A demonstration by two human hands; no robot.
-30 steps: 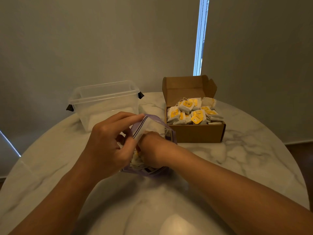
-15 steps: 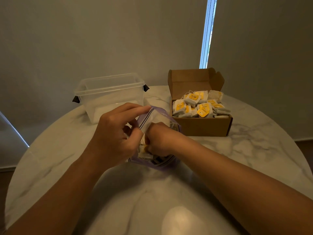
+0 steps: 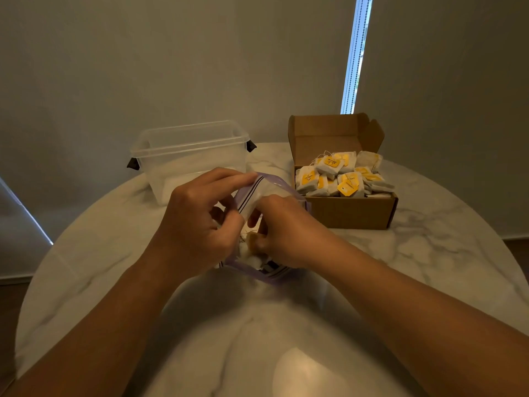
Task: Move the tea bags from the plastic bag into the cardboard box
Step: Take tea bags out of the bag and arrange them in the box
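A clear plastic bag (image 3: 259, 193) with a purple zip edge stands open at the table's middle. My left hand (image 3: 200, 222) pinches its near-left rim and holds the mouth open. My right hand (image 3: 282, 233) reaches into the bag, fingers closed on tea bags (image 3: 253, 243) with a yellow tag showing; more white tea bags lie at the bag's bottom. To the right, behind the bag, the open cardboard box (image 3: 352, 212) is heaped with several white tea bags (image 3: 340, 176) with yellow tags.
An empty clear plastic tub (image 3: 189, 156) with black clips stands at the back left. The round marble table (image 3: 429, 253) ends close behind the box and tub, with a wall and a window slit beyond.
My right hand has closed on tea bags inside the bag and lifted slightly, so a yellow tag now shows. My left hand keeps its hold on the rim. The camera has shifted a little.
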